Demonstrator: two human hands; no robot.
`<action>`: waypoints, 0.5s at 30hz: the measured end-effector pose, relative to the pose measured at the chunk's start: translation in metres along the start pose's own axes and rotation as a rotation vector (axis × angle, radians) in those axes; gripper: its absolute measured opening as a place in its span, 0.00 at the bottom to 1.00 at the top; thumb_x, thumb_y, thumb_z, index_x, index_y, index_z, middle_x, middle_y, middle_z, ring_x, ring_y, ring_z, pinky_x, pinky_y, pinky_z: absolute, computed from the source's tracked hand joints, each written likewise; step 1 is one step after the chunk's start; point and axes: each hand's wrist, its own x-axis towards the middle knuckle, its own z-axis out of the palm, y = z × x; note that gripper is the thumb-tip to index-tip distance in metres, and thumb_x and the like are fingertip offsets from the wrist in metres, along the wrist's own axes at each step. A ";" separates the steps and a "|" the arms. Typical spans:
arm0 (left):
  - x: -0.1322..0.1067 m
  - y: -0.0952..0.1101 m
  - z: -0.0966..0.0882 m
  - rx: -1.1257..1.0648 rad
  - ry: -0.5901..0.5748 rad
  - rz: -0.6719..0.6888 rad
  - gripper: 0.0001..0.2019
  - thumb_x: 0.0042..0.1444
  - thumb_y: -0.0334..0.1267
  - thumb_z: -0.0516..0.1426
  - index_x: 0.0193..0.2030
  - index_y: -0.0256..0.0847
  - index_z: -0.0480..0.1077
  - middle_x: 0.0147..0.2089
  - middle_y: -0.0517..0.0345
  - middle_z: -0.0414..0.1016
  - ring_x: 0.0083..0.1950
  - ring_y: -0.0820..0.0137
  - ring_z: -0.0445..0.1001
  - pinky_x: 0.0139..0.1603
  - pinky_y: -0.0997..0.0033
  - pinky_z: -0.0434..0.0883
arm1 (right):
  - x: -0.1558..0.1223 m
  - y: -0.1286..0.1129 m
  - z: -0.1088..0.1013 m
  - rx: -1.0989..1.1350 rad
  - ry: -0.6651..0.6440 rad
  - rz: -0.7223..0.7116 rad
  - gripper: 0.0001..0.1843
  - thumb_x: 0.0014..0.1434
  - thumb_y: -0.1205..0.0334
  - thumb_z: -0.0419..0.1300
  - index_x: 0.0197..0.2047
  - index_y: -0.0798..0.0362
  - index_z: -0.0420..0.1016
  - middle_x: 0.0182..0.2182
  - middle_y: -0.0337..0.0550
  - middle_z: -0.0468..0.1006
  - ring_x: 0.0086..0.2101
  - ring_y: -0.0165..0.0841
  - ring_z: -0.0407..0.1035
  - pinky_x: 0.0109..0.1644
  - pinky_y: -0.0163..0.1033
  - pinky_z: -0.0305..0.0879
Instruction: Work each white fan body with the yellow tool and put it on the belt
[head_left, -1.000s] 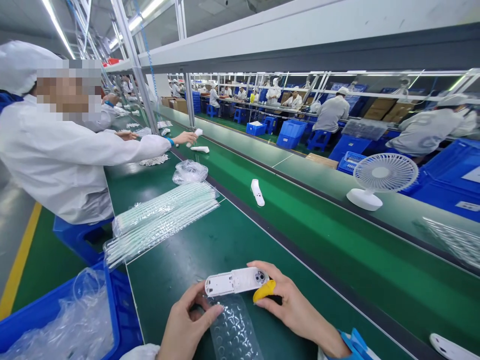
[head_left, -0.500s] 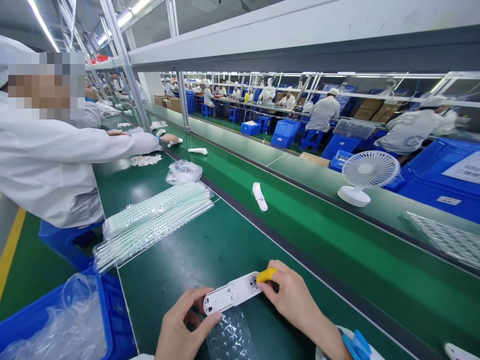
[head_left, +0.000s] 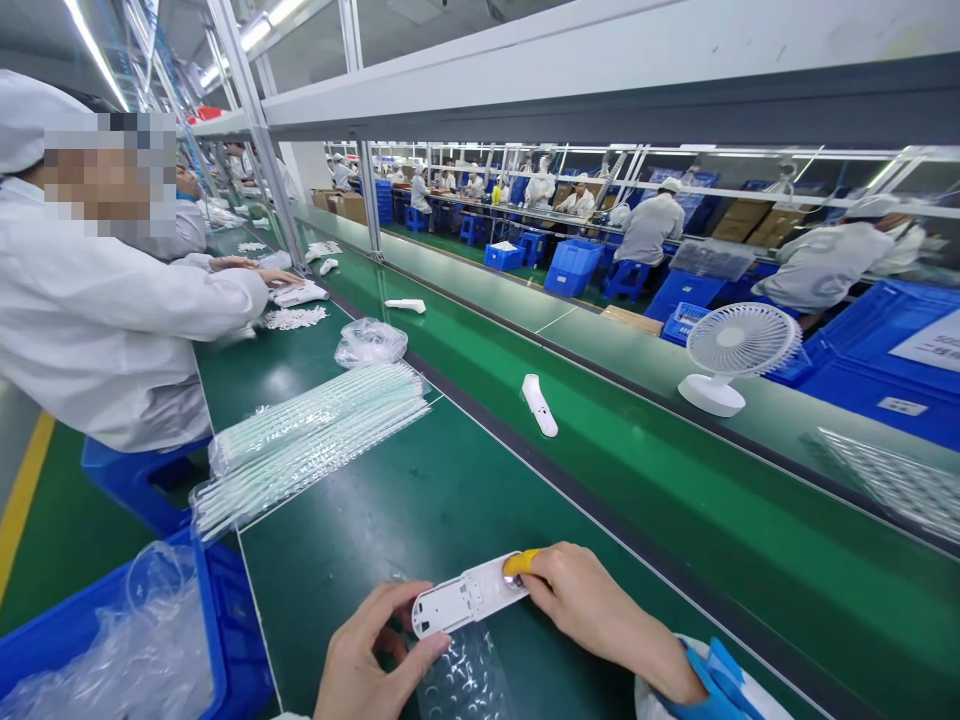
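Observation:
A long white plastic casing (head_left: 480, 592), rounded at its left end, lies tilted in front of me. My left hand (head_left: 375, 645) grips that end between thumb and fingers. At the other end, my right hand (head_left: 581, 595) presses a yellow-covered fingertip (head_left: 523, 562), which looks like a finger cot, onto a round shiny part (head_left: 513, 580). The thumb is against the casing's edge, and the fingertip partly hides the round part. Beneath the casing is a clear plastic sheet (head_left: 465, 675) with round marks.
Bundled pale sticks (head_left: 315, 430) lie ahead left near a clear plastic bag (head_left: 371, 342). A blue bin (head_left: 240, 610) of plastic bags stands at lower left. One white part (head_left: 540, 405) lies on the green belt (head_left: 637, 490), with a fan (head_left: 739, 345) beyond. A co-worker (head_left: 97, 270) sits left.
My right fingertip has moved down onto the round part, which showed dark and uncovered before. The white part has shifted right along the belt. The co-worker's hand has drawn back from the belt.

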 end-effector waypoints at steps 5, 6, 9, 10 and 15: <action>-0.001 -0.006 -0.001 0.025 -0.005 0.002 0.14 0.47 0.46 0.58 0.39 0.45 0.73 0.35 0.56 0.74 0.30 0.70 0.70 0.25 0.79 0.69 | -0.005 0.012 0.000 0.142 0.172 0.114 0.16 0.58 0.59 0.50 0.21 0.53 0.67 0.21 0.40 0.68 0.23 0.30 0.62 0.27 0.35 0.59; -0.001 -0.007 -0.001 0.030 -0.011 0.008 0.14 0.47 0.46 0.58 0.40 0.45 0.73 0.35 0.56 0.74 0.30 0.70 0.70 0.25 0.79 0.69 | -0.006 0.015 0.002 0.177 0.189 0.084 0.11 0.56 0.58 0.53 0.26 0.53 0.70 0.27 0.42 0.71 0.28 0.32 0.65 0.32 0.36 0.62; -0.001 -0.011 -0.001 0.044 -0.012 0.036 0.14 0.47 0.47 0.58 0.40 0.45 0.73 0.35 0.57 0.74 0.30 0.71 0.69 0.25 0.80 0.69 | -0.010 0.021 0.010 0.265 0.126 -0.013 0.22 0.51 0.59 0.60 0.50 0.48 0.66 0.47 0.44 0.68 0.47 0.36 0.62 0.51 0.41 0.60; -0.001 -0.011 0.000 0.050 -0.014 0.040 0.15 0.47 0.47 0.58 0.40 0.44 0.73 0.35 0.57 0.74 0.29 0.72 0.69 0.25 0.80 0.69 | -0.011 0.021 0.014 0.274 0.102 -0.019 0.25 0.52 0.59 0.60 0.54 0.46 0.62 0.50 0.43 0.66 0.51 0.36 0.59 0.55 0.43 0.57; 0.000 -0.014 0.000 0.066 -0.026 0.043 0.15 0.47 0.47 0.58 0.41 0.44 0.73 0.35 0.57 0.74 0.29 0.72 0.70 0.25 0.81 0.69 | -0.014 0.019 0.028 0.261 0.090 -0.015 0.16 0.59 0.54 0.52 0.50 0.44 0.65 0.50 0.37 0.69 0.51 0.35 0.61 0.56 0.44 0.55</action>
